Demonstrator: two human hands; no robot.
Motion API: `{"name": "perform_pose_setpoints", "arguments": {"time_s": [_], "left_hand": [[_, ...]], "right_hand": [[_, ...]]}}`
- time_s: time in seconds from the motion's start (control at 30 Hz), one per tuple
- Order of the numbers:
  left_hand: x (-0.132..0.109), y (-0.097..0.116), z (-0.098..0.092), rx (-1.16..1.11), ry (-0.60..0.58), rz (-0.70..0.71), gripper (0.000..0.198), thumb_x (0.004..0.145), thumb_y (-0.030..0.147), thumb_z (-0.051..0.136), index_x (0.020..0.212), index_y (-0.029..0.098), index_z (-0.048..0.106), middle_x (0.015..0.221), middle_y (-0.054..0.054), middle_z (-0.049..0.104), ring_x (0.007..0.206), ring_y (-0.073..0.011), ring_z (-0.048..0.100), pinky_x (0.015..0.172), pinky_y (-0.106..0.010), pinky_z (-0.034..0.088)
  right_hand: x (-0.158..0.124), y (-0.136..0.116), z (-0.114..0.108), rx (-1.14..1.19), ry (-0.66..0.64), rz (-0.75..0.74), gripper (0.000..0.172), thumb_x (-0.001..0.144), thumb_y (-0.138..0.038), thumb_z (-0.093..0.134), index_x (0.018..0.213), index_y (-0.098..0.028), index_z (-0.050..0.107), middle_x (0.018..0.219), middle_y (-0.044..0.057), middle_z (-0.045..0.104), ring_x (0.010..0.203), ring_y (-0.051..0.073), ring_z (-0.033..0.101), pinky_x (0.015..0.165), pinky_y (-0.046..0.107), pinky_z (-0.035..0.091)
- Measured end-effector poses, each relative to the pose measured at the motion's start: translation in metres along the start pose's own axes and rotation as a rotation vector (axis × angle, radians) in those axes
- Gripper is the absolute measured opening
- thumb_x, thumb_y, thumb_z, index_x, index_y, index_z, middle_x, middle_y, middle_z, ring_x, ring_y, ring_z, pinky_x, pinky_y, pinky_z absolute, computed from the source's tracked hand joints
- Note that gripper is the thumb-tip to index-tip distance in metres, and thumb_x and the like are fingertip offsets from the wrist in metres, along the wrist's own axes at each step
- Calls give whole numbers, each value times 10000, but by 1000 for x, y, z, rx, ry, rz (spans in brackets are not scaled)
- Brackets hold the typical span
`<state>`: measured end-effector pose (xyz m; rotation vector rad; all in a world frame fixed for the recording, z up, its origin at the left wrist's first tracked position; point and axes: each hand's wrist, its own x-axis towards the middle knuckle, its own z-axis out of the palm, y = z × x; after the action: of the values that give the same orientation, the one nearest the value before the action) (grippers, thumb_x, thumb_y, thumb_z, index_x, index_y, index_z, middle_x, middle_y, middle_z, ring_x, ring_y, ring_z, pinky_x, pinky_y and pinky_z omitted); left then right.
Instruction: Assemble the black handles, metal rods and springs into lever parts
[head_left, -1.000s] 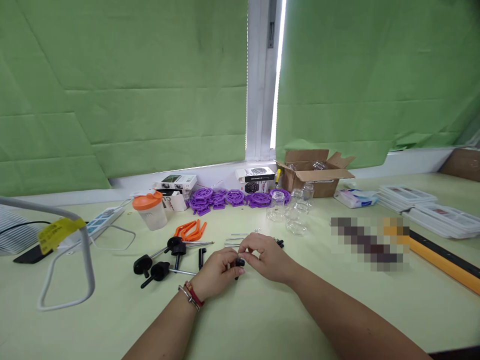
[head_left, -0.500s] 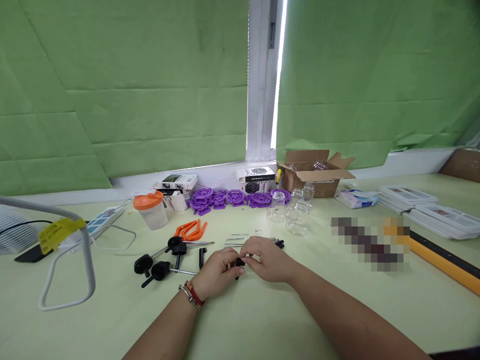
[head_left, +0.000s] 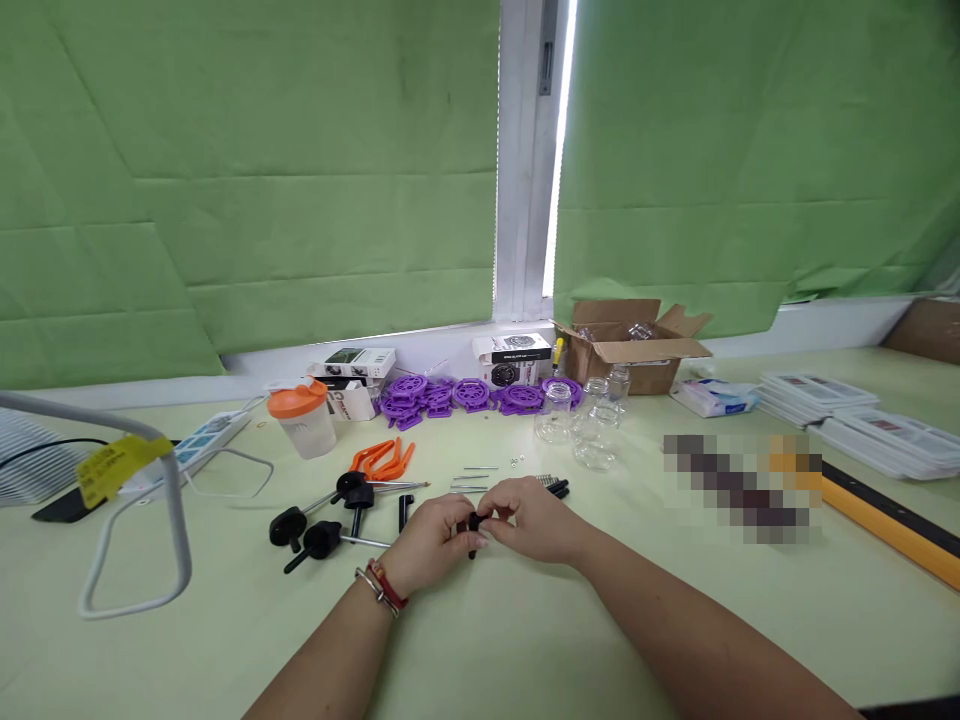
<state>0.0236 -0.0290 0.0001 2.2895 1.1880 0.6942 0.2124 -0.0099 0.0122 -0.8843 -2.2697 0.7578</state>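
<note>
A small black plastic part (head_left: 474,522) sits between my two hands over the middle of the table. My left hand (head_left: 433,540) is closed round its left side with thumb and fingers. My right hand (head_left: 529,520) pinches it from the right; the fingertips partly cover it. Left of my hands lie black plastic pieces with metal rods (head_left: 322,540) and a short black crank-like piece (head_left: 405,512). Thin metal rods (head_left: 470,478) and small nuts (head_left: 517,461) lie just beyond my fingers. Behind my right hand are springs (head_left: 545,480) and black handles (head_left: 559,489).
Orange plastic parts (head_left: 386,460) and an orange-lidded cup (head_left: 304,420) stand to the left. Purple wheel-like parts (head_left: 471,394), glass jars (head_left: 596,440) and a cardboard box (head_left: 637,350) line the back. A grey metal frame (head_left: 180,540) rises at left. White trays (head_left: 885,440) are stacked right.
Both hands stay almost in place around the black part. The fingers have shifted slightly, and a little more of the part shows between them.
</note>
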Motion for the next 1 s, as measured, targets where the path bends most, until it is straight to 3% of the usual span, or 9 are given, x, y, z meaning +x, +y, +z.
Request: {"name": "perform_pose_setpoints", "arguments": {"time_s": [0.13,0.23,0.3,0.4,0.57,0.7,1.0], "left_hand": [[-3,-6,-17,173,109,-62,226,814,378,517,747,183,610,780,-24,611,728,-150,544,655,-243,390],[-8,-17,-34,351,295,-247,226,848,323,439,746,196,596,776,-33,626,729,-167,557,640,-262,379],[-11,-24,-43,465,340,-388,206,825,284,446,700,200,585,767,-43,634,720,-184,563,603,-269,362],[-15,-31,-48,533,275,-516,170,779,256,480,664,211,595,735,-52,650,701,-198,579,565,-270,341],[-18,-33,-45,492,157,-566,139,735,275,532,752,211,654,758,-85,677,705,-228,606,552,-279,352],[-18,-34,-44,491,144,-579,170,727,280,537,816,208,663,775,-95,683,731,-246,621,553,-284,371],[-21,-39,-45,528,107,-627,145,729,258,499,725,216,638,760,-94,672,710,-246,613,586,-301,393]], "right_hand": [[7,11,17,261,64,139,140,710,-163,518,770,-181,643,640,-17,579,549,89,471,529,204,352],[16,18,34,481,107,273,106,693,-177,542,768,-162,615,648,-13,572,548,83,473,519,197,356],[25,20,47,560,134,335,77,683,-185,559,744,-160,598,627,-22,554,520,75,454,489,188,345],[38,19,64,587,161,431,69,688,-189,561,743,-159,590,573,-42,506,458,62,406,433,179,323],[61,15,85,388,133,559,136,748,-177,522,843,-137,612,574,-24,528,433,64,422,409,179,355],[76,11,92,256,151,550,140,766,-181,530,835,-139,644,651,18,601,513,88,485,468,195,387],[84,0,95,-12,119,429,160,798,-160,507,839,-164,661,820,64,659,724,142,575,618,225,390]]}}
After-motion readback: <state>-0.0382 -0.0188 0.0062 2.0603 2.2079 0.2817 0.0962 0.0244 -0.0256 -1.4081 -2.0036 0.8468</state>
